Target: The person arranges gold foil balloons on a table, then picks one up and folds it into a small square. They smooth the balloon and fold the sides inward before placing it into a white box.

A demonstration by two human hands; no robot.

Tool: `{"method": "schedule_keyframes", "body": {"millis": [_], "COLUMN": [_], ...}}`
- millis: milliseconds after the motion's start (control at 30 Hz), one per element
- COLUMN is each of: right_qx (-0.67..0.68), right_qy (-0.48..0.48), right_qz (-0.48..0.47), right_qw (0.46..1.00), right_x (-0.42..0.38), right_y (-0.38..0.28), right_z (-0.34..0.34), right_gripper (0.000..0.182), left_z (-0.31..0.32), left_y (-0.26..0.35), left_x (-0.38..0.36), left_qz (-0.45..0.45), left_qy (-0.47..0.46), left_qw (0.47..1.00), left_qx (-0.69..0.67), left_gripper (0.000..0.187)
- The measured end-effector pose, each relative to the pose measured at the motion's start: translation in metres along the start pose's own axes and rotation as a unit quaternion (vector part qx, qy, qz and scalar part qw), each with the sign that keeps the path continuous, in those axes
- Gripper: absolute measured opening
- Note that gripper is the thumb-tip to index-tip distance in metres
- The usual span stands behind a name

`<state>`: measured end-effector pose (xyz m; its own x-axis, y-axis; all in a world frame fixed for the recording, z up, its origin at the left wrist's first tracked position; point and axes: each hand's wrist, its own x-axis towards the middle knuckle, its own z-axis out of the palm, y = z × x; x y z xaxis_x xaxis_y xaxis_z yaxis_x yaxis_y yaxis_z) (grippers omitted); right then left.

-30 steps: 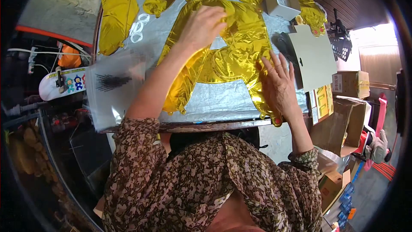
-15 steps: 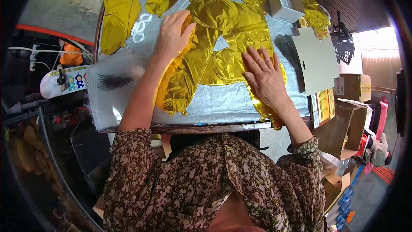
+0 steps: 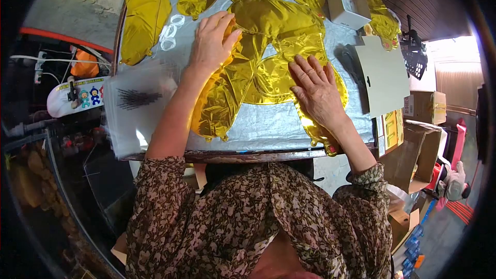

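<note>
- Gold, shiny, crumpled foil piece shaped roughly like a letter A (image 3: 271, 75): one, lying flat at centre on the desk with a silvery sheet cover (image 3: 268, 124), its two legs toward my 6 o'clock.
- Handling, my judgement: very light, thin and limp; slick on the face, quick to crease, probably easy to puncture or tear. I would take hold by the flat seam or the small corner tabs on the legs, not mid-panel.
- Left hand (image 3: 211, 44): at the piece's 10 o'clock edge, palm down, fingers bent over bunched foil, thumb apart. I cannot tell whether it pinches the foil.
- Right hand (image 3: 320, 98): at 4 o'clock, laid flat on the right leg, fingers extended and slightly spread, nothing gripped.
- Count, hands: two.
- Count, other gold foil pieces: one long piece at 11 o'clock (image 3: 144, 20); more overlap from 12 to 1 o'clock, so I cannot give a total.
- Count, white open-topped cardboard box (image 3: 349, 5): one, at 1 o'clock.
- Count, pale flat card with a dark slot (image 3: 385, 85): one, at 3 o'clock.
- Count, looped white cord bundle (image 3: 170, 33): one, at 10 o'clock.
- Clear plastic sheeting (image 3: 132, 137): at 8 o'clock, layers uncountable.
</note>
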<state>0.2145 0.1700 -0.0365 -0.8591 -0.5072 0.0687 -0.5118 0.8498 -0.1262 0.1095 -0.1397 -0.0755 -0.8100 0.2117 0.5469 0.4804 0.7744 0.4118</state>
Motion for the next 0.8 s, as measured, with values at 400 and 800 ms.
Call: {"method": "schedule_keyframes", "body": {"millis": [400,800], "right_qx": [-0.001,0.005], "right_qy": [0.007,0.018], "right_qz": [-0.004,-0.003], "right_qw": [1.000,1.000], "right_x": [-0.001,-0.002], "right_y": [0.004,0.008], "right_z": [0.002,0.004], "right_gripper": [0.060,0.059], "left_z": [-0.007,0.041], "left_y": [0.009,0.054], "left_x": [0.014,0.073], "left_qz": [0.021,0.140], "left_qy": [0.033,-0.171], "left_qw": [0.999,0.972], "left_qx": [0.013,-0.082], "left_gripper": [0.030,0.019]}}
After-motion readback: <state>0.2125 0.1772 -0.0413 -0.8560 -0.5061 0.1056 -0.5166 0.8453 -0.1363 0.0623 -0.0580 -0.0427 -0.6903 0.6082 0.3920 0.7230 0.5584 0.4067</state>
